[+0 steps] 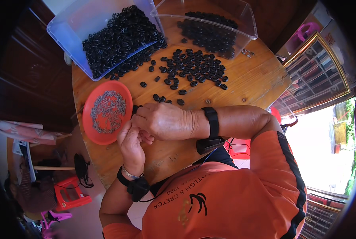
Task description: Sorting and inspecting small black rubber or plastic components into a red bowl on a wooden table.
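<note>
Over the near left part of the wooden table, my left hand (131, 145) and my right hand (161, 120) meet with their fingers pinched together. Whatever they hold is hidden behind the fingers. Right beside them lies an orange-red plate (91, 133) with many small grey metal pins or screws (108, 113) spread in it. A few small black oval pieces (180, 102) lie just beyond my right hand. Farther back, a loose pile of the same black pieces (194, 67) covers the tabletop; several show holes through them.
A translucent bluish bin (68, 42), tilted toward me, spills black pieces at the far left. A clear plastic bin (247, 36) with more pieces stands at the far right of the wooden table (261, 77). On the floor at left is a red stool (70, 193).
</note>
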### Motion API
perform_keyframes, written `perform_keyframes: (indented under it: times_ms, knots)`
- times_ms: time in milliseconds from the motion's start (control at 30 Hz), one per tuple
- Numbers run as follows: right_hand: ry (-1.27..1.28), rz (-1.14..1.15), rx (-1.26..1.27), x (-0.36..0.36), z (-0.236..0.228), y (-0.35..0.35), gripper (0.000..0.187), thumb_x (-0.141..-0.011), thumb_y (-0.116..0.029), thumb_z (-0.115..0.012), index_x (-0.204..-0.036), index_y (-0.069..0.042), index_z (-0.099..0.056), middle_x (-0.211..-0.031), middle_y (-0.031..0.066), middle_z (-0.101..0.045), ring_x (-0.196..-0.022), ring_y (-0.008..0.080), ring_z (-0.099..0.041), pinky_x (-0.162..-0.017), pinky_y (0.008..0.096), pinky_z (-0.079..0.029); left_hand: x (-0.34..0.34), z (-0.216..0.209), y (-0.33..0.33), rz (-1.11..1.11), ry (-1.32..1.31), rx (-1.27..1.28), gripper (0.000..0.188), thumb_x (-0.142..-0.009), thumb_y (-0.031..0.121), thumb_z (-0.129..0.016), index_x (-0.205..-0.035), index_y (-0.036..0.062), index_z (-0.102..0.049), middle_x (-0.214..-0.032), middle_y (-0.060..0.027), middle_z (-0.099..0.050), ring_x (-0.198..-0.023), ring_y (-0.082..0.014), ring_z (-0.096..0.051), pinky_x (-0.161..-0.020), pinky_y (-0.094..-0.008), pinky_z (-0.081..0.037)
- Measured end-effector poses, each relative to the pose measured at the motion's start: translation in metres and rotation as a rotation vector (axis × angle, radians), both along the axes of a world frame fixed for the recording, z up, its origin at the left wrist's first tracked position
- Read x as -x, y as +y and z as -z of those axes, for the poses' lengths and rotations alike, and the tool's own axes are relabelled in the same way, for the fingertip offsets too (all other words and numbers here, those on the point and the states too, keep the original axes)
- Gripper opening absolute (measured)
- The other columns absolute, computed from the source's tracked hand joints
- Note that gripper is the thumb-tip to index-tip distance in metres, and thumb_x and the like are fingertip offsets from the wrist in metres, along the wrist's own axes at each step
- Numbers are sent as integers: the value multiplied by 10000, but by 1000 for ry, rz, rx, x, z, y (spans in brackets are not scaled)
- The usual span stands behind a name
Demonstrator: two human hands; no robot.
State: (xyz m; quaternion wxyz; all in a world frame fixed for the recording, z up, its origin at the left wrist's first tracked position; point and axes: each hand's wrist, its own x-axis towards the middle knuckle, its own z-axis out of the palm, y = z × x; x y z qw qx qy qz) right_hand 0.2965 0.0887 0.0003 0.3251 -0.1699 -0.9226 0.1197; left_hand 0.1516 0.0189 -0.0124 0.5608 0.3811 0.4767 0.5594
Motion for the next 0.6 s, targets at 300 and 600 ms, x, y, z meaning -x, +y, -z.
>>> perform_keyframes:
  times_ms: [300, 600]
  knots:
    - [-4, -19, -86, -5, 1, -4, 200, -682, -142, -630, -820, -33, -536, -759, 81, -549, -692, 240, -600, -595, 335, -508, -5, 1, -9, -6, -14, -59, 226, -948, 208, -437, -885, 31, -563, -684, -37, -570, -560, -110, -559, -497, -216, -455]
    - [234, 349, -272, -16, -75, 26, 250, -750, -21, -670, -996, -44, -627, -810, 111, -615, -721, 276, -614, -629, 340, -511, 31, -13, -11, 8, 52, -115, 334, -988, 289, -427, -987, -11, -573, -686, -40, -561, -599, -106, -558, -550, -214, -451]
